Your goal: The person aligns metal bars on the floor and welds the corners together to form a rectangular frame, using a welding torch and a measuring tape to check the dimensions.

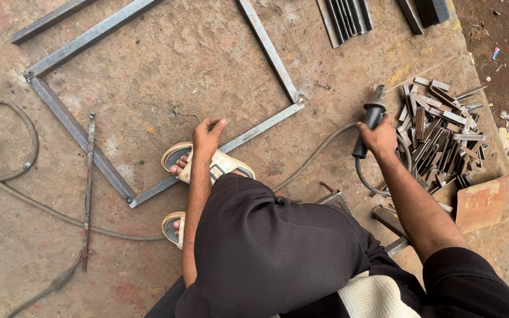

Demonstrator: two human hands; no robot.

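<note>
I squat on a concrete floor over a square frame of grey steel bars. My left hand reaches down past my knee, fingertips apart, touching the floor just inside the frame's near bar, above my sandalled foot. It holds nothing. My right hand is closed round the black handle of a welding electrode holder, raised off the floor to the right of the frame's corner. Its grey cable loops back under my arm.
A heap of short cut steel pieces lies right of my right hand. A rusty flat bar and a long cable lie on the left. More steel bars lie at the top edge. A rust-coloured plate sits lower right.
</note>
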